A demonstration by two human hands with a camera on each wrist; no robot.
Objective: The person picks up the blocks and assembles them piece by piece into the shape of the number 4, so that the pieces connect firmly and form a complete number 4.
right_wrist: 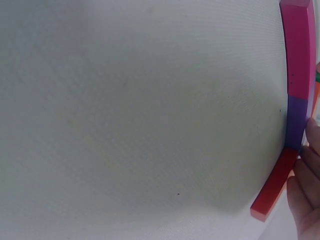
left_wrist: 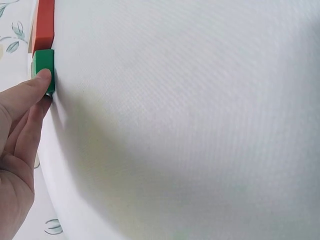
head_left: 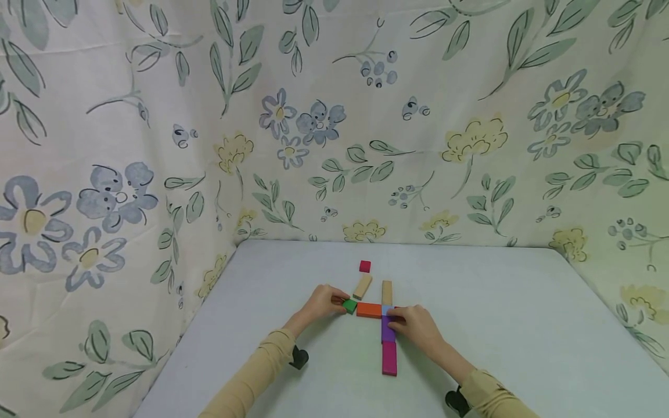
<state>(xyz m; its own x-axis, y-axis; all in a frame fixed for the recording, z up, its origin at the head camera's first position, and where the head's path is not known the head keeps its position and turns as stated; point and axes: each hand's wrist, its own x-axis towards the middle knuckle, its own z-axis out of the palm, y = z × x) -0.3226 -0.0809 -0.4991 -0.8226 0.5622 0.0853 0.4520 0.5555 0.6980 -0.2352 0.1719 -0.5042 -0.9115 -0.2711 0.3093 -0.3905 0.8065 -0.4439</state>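
Note:
My left hand (head_left: 322,302) pinches a small green block (head_left: 349,306) between thumb and fingers. In the left wrist view the green block (left_wrist: 45,62) touches the end of an orange block (left_wrist: 44,22). My right hand (head_left: 418,328) rests its fingertips on a light blue block (head_left: 385,310) and a purple block (head_left: 388,332). A magenta block (head_left: 389,359) continues the column toward me. The right wrist view shows a red block (right_wrist: 274,185) slanting out from the purple block's end, beside my fingers; in the head view my hand hides most of it.
A plain wooden block (head_left: 387,292) extends the column away from me. Another wooden block (head_left: 362,287) lies tilted beyond the green one, with a small red block (head_left: 364,266) farther back. Floral cloth (head_left: 366,174) hangs behind the white table (head_left: 522,325).

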